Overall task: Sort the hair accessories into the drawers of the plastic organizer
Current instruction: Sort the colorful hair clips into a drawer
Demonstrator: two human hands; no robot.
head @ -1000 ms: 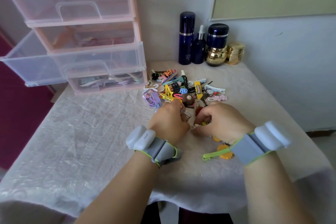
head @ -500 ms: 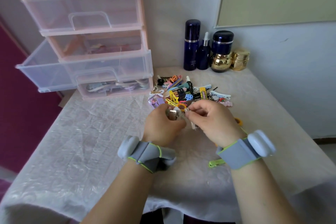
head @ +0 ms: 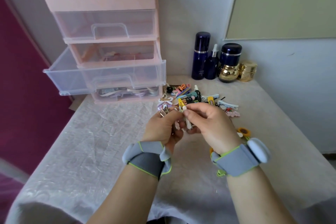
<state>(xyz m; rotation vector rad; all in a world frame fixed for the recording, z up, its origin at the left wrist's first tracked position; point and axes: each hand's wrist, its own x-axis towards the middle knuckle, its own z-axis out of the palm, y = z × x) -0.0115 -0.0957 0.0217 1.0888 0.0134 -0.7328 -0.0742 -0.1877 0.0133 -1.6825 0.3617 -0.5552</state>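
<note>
A pile of colourful hair accessories lies on the table in front of the pink plastic organizer. One clear drawer is pulled out; the drawer below it holds pale clips. Both hands are raised above the table, close together, in front of the pile. My left hand grips a small bunch of clips, a metal one poking out at the top. My right hand pinches a white clip between thumb and fingers, right against the left hand's bunch.
Dark blue bottles and gold jars stand against the back wall at the right. A sunflower clip and a green clip lie on the white tablecloth under my right wrist. The table edge is near me.
Both hands have lifted off the table from the pile's front edge with clips in them, and have come toward me. The view has tilted up, showing the organizer's top.
</note>
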